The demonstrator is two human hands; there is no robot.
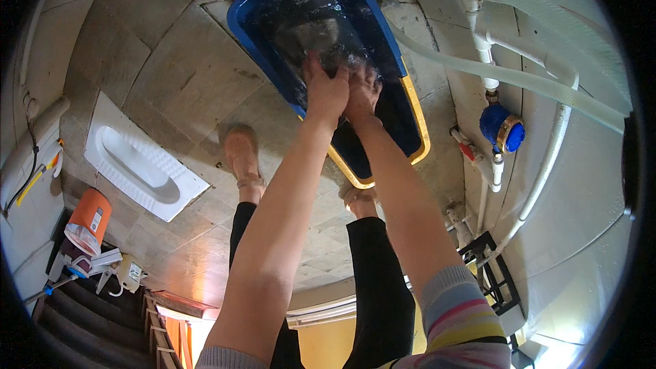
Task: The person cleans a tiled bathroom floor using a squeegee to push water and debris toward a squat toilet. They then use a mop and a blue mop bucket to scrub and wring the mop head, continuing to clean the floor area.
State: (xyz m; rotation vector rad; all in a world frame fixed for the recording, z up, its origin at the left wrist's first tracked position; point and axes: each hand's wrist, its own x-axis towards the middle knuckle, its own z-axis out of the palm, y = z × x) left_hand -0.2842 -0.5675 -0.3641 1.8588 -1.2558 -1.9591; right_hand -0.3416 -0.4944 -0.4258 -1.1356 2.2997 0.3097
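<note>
Both my hands reach into a blue plastic tub (384, 20) holding dark, rippling water. My left hand (326, 92) dips its fingertips in, bent around something I cannot make out. Beside it, touching, my right hand (362, 92) has its fingers curled, and what they close on is hidden by the dark water. A greyish patch (318, 33) shows blurred under the surface just beyond the fingers. At the near end, a yellow rim (419, 116) surrounds a dark blue inside, under my right forearm.
A white squat toilet (130, 157) is set in the tiled floor on the left, near an orange bucket (89, 222). On the right wall run white pipes with a blue water meter (502, 128), and a pale hose (512, 78). My sandalled feet stand behind the tub.
</note>
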